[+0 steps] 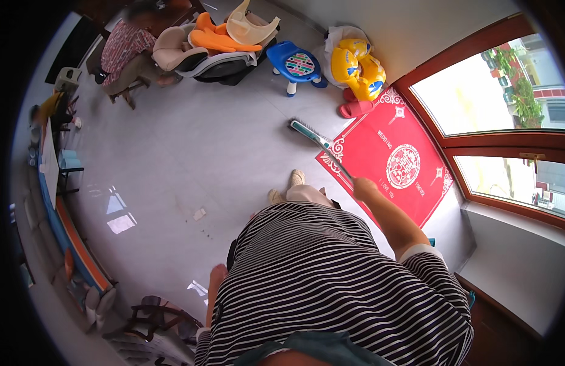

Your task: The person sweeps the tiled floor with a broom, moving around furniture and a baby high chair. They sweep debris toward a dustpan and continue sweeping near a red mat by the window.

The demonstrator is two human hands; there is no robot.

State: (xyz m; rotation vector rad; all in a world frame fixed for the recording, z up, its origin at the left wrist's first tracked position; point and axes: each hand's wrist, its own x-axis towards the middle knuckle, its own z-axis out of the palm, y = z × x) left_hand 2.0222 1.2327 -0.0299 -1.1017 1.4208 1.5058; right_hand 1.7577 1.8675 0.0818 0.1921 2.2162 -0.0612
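My right hand [365,188] grips the grey handle of a broom [338,164]. The broom head [306,131], teal and white with dark bristles, lies beyond my feet, by the left corner of a red doormat [371,151] with white patterns and lettering. Beside my left hip hangs my left hand [217,273], partly seen; its fingers are too indistinct to read. A pale scrap [199,214] rests on the grey floor to the left of my feet, with small dark crumbs [205,233] near it.
A blue child's chair [294,63], yellow inflatables [358,66] and red slippers [355,109] stand by the wall. Left of them is a child car seat [218,61]. A seated person [127,55] is at upper left. At right is a wood-framed glass door [497,137].
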